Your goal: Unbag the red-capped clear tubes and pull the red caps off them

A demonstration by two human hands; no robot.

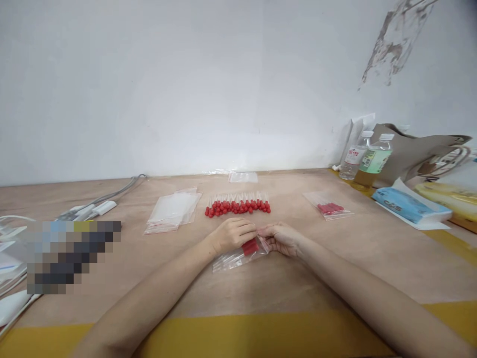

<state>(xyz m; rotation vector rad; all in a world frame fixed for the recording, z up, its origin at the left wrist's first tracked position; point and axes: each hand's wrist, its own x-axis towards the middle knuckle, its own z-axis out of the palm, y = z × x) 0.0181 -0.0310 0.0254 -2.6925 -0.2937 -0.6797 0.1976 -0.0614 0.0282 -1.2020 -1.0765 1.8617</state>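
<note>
My left hand (231,236) and my right hand (283,239) are both closed on the upper right end of a clear zip bag (225,262). Inside that bag lie slim clear tubes with red caps (250,247), the caps toward my fingers. My fingers hide part of the bag's edge. Just beyond my hands, a row of similar red-capped tubes (238,206) lies on the brown-covered table. A stack of flat clear bags (172,211) rests to the left. On the right is another bag with red-capped tubes (330,207) in it.
Against the wall lies one more flat bag (243,177). Two bottles (372,161), a grey bag (406,154) and a blue tissue pack (412,205) stand at the right. Cables and white plugs (87,211) are at the left, beside a blurred-out patch (70,258).
</note>
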